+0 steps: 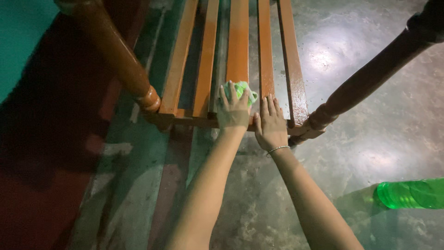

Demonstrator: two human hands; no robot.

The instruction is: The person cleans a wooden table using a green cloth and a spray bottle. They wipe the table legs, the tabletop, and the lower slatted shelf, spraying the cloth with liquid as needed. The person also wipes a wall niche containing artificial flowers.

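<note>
Both hands rest at the slats' near end: left hand (232, 111) presses a green cloth (241, 89) on a slat (238, 41), right hand (269, 122) lies open, bracing. Wiping along the grain suits best.

**Count of what shows in the head view**

Two hands reach up from the bottom of the frame: the left hand (233, 111) and the right hand (270, 126), side by side at centre.

One green cloth (241, 90) sits just above centre.

Five wooden slats (238, 41) run from the top edge down to the middle of the frame, on one wooden frame.

Two turned wooden posts: one post at upper left (115, 53), one post at upper right (370, 76).

One thin bracelet (278, 149), centre, on the right wrist.

One green plastic bottle (411, 193), at the lower right edge.
</note>
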